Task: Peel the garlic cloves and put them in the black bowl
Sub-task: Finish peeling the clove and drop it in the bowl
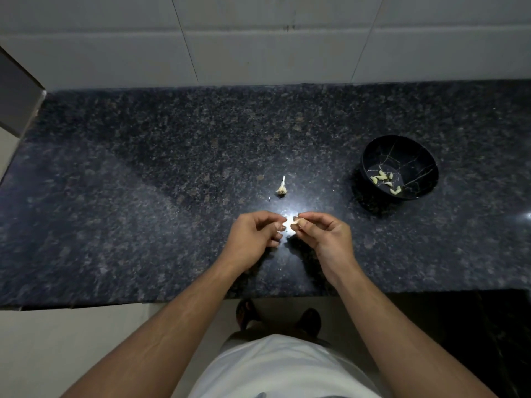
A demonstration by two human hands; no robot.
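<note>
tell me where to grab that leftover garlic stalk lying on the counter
Judging by its pose, pinch the thin pale stem of the garlic stalk from above. It points up and away from the person, clear of the counter, while the stubby root end sits low, leaving the fingers little to catch.

1 black bowl (pixel 400 167) at 3 o'clock, w/ approx 8 peeled cloves (pixel 385 180) inside (small, hard to count exactly). 1 garlic stem remnant (pixel 282 189) at 12 o'clock of the hands. 1 clove (pixel 293 223) pinched between 2 hands: left hand (pixel 253 236), right hand (pixel 327 235). 1 tiny skin scrap (pixel 269 199) beside the stem.
</note>
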